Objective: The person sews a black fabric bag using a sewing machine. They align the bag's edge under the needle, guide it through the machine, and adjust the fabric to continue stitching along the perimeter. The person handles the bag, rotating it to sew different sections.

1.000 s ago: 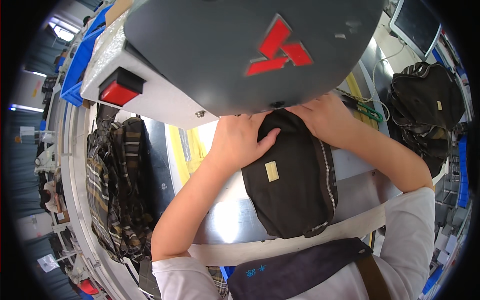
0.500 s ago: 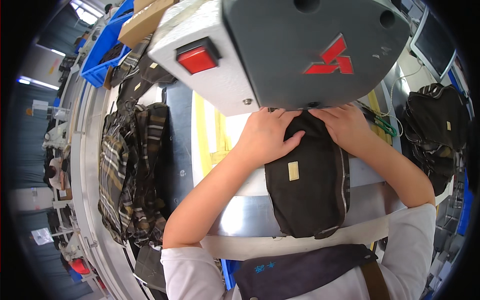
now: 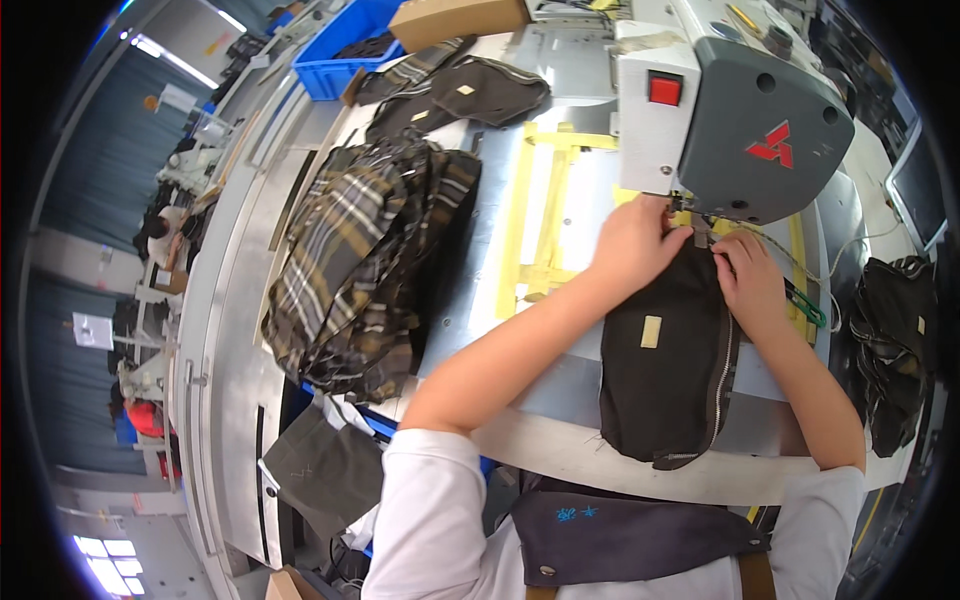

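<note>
A dark piece of fabric (image 3: 655, 385) with a zipper down its right side and a pale yellow patch lies under the grey and white sewing machine head (image 3: 765, 110). My left hand (image 3: 640, 243) is closed at its top end by the presser foot (image 3: 688, 210), fingertips on the fabric. My right hand (image 3: 750, 275) has curled fingers gripping the fabric's right edge just below the foot; the fingertips are small and partly hidden. A green-handled tool (image 3: 805, 305) lies right of it. Yellow tape strips (image 3: 510, 260) mark the plate at the left.
A plaid fabric pile (image 3: 350, 260) is left, more pieces (image 3: 480, 95) behind, near a blue bin (image 3: 325, 55) and cardboard box (image 3: 455, 20). Dark pieces (image 3: 885, 350) lie right, by a screen (image 3: 915, 190). Grey fabric (image 3: 320, 465) hangs lower left. A co-worker (image 3: 165, 235) is far left.
The camera view has shifted, so the machine sits smaller at upper right and more table shows. My right hand's fingers have curled more at the fabric edge; the fabric remains under the machine.
</note>
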A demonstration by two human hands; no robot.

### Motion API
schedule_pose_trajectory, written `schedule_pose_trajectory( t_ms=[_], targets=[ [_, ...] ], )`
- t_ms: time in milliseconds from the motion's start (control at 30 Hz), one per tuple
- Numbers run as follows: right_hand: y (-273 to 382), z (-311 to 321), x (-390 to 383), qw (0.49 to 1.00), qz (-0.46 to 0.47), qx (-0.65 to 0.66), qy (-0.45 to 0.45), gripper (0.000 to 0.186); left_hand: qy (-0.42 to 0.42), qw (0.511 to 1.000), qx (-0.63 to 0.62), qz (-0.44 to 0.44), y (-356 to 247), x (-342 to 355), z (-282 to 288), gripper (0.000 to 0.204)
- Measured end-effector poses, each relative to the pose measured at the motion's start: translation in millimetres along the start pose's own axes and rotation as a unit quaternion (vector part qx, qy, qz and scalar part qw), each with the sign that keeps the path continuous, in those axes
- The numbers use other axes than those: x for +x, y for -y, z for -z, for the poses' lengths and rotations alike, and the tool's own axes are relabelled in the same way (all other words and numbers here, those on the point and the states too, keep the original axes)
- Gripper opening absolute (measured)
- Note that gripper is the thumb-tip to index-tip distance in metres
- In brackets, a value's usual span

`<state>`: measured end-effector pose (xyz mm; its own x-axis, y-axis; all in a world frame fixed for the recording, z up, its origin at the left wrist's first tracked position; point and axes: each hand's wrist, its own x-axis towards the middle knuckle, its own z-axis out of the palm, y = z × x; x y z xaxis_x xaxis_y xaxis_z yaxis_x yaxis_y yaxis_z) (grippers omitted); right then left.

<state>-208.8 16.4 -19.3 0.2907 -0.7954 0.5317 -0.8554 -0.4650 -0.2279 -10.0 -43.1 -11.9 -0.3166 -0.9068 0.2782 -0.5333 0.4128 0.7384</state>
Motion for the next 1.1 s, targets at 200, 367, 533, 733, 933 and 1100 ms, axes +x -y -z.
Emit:
schedule_pose_trajectory(
  t_ms=[200, 367, 533, 733, 933, 1100],
  targets=[
    [29, 27, -38, 0.998, -0.016, 0.057, 0.036, 0.016, 0.16, 0.987, 0.015, -0.017, -13, -23, -6, 0.023],
    [54, 58, -74, 0.987, -0.036, 0.126, 0.093, 0.019, 0.245, 0.968, -0.054, -0.006, -31, -55, 4, 0.02],
    [5, 75, -65, 0.998, -0.056, -0.032, 0.021, 0.022, 0.229, 0.966, -0.103, -0.056, -20, -51, 7, 0.021],
    [-56, 72, -85, 0.979, -0.138, -0.123, 0.087, 0.025, 0.309, 0.938, -0.154, -0.007, -19, -38, 9, 0.026],
    [-58, 77, -82, 0.97, -0.211, -0.109, 0.041, 0.018, 0.325, 0.934, -0.15, 0.011, -18, -38, 13, 0.029],
    [-13, 73, -52, 0.986, -0.089, -0.084, 0.112, 0.022, 0.318, 0.928, -0.194, 0.012, -15, -37, 14, 0.027]
  ],
)
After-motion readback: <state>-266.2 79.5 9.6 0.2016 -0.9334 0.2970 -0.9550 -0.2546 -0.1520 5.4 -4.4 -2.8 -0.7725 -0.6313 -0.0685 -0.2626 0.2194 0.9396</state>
